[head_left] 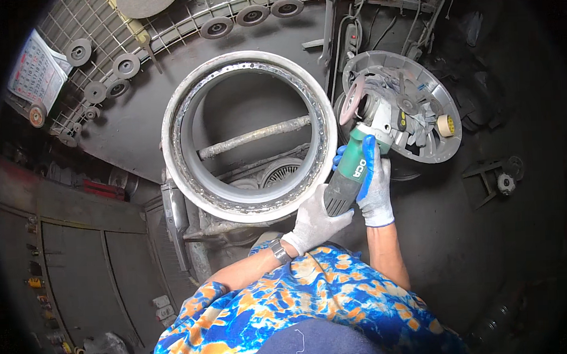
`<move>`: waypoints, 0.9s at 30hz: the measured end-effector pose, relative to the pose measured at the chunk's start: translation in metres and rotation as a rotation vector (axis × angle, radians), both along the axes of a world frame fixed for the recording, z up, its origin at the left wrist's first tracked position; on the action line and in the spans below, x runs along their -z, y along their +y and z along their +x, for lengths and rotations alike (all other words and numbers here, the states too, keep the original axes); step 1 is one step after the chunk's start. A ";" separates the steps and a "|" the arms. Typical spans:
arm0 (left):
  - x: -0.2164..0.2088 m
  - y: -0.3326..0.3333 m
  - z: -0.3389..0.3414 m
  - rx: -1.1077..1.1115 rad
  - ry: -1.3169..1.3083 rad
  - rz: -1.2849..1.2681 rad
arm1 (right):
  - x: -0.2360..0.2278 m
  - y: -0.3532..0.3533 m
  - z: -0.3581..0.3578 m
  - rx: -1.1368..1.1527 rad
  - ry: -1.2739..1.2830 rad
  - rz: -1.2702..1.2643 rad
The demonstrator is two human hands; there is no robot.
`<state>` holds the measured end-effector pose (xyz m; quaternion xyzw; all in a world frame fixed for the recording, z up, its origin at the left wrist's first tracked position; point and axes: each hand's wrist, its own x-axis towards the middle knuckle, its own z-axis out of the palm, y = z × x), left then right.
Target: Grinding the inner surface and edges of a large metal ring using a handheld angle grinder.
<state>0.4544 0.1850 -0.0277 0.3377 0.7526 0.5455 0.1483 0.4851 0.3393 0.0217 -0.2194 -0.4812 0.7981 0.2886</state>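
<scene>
A green and black angle grinder [353, 162] with a pinkish disc [352, 99] is tilted just right of a large wheel rim [173, 149]. My right hand [376, 189], in a grey glove with blue-coated fingers, grips its green body, the thumb along the near side. Blue fingertips show on the grinder's far left side. At the black rear end, my left hand [313, 223], also in a grey glove, holds the casing; its fingers are partly hidden beneath. The rim stands open-faced toward me, with a pale rough edge. The disc appears apart from the rim.
Beyond the grinder, a silver wheel-shaped basin [446, 96] holds grey scraps and a tape roll [446, 126]. Several discs, such as one abrasive disc [253, 15], hang on a wire grid at the back. A metal bar [257, 135] crosses behind the rim. Cables [409, 23] hang at the upper right.
</scene>
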 end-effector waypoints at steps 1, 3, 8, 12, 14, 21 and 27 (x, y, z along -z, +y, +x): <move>-0.001 -0.001 -0.001 0.019 -0.019 0.020 | 0.001 0.000 0.003 -0.035 0.034 0.007; -0.005 -0.005 -0.004 0.058 -0.057 0.064 | 0.006 -0.003 0.008 -0.160 0.150 0.029; -0.017 -0.015 -0.022 0.206 -0.134 0.009 | 0.026 -0.024 0.012 -0.379 0.185 0.044; -0.029 -0.022 -0.052 0.384 -0.068 -0.056 | 0.021 -0.019 0.005 -0.322 0.032 0.104; -0.034 -0.031 -0.071 0.368 0.035 -0.128 | 0.012 -0.017 -0.006 -0.287 0.087 0.195; -0.042 -0.068 -0.127 0.130 -0.275 0.112 | -0.027 -0.038 -0.046 -0.136 -0.211 0.691; -0.038 -0.064 -0.166 0.255 -0.617 0.467 | -0.020 -0.104 -0.103 -0.332 -0.326 0.654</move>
